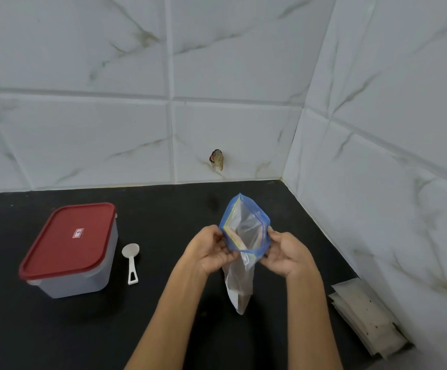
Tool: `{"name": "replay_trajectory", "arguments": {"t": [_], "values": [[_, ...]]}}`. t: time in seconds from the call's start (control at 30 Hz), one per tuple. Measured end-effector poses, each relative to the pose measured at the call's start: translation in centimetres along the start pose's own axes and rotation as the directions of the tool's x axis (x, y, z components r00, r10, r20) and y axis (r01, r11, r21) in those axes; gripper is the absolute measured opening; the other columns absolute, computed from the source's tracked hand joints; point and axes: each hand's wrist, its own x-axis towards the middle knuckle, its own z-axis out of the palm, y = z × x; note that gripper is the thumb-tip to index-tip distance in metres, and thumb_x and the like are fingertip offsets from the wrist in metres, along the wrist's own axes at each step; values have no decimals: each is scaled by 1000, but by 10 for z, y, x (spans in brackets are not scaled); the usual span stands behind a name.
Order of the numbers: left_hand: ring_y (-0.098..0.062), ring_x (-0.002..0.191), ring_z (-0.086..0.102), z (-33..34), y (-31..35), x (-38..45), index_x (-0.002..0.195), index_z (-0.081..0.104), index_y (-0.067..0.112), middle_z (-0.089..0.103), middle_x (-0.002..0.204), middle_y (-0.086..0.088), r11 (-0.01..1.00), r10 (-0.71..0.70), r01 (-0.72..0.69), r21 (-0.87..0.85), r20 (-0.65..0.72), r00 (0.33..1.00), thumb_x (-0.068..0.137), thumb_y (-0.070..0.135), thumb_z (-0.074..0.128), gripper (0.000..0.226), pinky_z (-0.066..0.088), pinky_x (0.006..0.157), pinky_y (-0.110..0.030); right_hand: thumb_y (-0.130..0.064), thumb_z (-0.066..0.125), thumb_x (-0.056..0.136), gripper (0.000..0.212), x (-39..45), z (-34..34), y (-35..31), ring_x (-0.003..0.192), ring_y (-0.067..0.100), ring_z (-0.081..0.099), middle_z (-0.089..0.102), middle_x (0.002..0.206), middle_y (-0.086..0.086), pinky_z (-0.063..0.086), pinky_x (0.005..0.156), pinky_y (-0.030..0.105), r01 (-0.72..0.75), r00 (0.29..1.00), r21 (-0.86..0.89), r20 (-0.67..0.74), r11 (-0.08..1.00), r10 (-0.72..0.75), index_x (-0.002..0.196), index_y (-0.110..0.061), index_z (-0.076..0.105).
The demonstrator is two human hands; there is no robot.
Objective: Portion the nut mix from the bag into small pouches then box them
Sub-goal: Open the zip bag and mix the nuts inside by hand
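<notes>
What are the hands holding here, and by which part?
Both hands hold the zip bag by its blue-edged mouth: left hand on the left rim, right hand on the right rim, mouth open.

Head view, looking down (near) at countertop (163,316)

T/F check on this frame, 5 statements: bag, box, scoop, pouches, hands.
1. Both hands hold the zip bag by its mouth. True: the left hand and right hand pinch opposite sides of the blue rim.
2. The zip bag is sealed. False: its mouth is pulled open.
3. The box has its red lid on. True.
4. The white scoop sits inside the box. False: it lies on the black counter, right of the box.
5. The flat pouches are stacked left of the box. False: they lie at the right, by the wall.
</notes>
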Motion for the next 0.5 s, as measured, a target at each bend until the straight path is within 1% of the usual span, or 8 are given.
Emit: {"name": "replay_trajectory", "arguments": {"t": [0.07,0.1,0.17,0.23,0.3,0.37,0.43,0.5], "values": [[-30,99,54,-4,-3,2,109,50,1,50,109,-20,989,-10,11,-147,9,1000,69,-4,35,43,57,73,-45,-13,38,99,28,-1,-1,6,76,35,70,70,91,22,58,61,46,-43,997,173,67,984,32,106,1,61],[-31,96,53,-5,-5,3,109,50,-1,49,108,-21,979,-6,10,-203,18,1000,66,-4,35,46,57,67,-50,-12,37,100,28,0,-1,9,69,36,71,71,87,23,57,57,47,-59,996,225,79,973,42,102,2,61],[-30,89,52,-6,-10,4,101,51,-1,48,102,-21,965,12,-5,-262,25,1000,68,-3,34,37,56,65,-51,-10,35,100,29,0,0,14,65,36,71,71,82,24,58,53,46,-61,996,271,82,961,40,98,4,60],[-31,91,54,-5,-15,3,95,53,-2,53,99,-20,974,33,-36,-222,-14,999,82,-3,32,25,55,75,-47,-11,37,99,28,-2,1,18,77,34,71,70,91,23,59,61,44,-29,998,241,58,970,15,103,3,61],[-32,91,58,-3,-20,1,96,57,-4,58,99,-21,992,66,-72,-104,-59,996,92,0,33,25,52,77,-45,-14,43,98,28,-3,-1,18,97,30,66,67,107,19,58,75,42,51,998,100,42,994,-55,114,1,61],[-30,89,61,1,-24,-7,101,60,-2,62,100,-19,992,128,-126,22,-96,987,95,4,38,24,53,75,-41,-16,47,98,27,-7,-2,17,94,26,67,69,104,16,57,72,37,203,979,-125,0,971,-205,113,-1,63],[-21,69,59,3,-26,-15,89,61,5,61,80,-10,966,218,-201,160,-96,971,99,15,43,23,51,63,-32,-24,52,96,23,-18,-2,17,88,24,68,70,97,13,56,72,35,312,931,-379,-60,871,-359,103,-5,64],[-13,52,46,3,-28,-22,72,51,13,48,61,-1,920,281,-257,295,-41,959,96,30,53,30,44,52,-26,-35,59,91,29,-30,-3,17,78,20,64,66,85,9,52,69,33,320,886,-598,-86,735,-456,83,-7,60]]}}
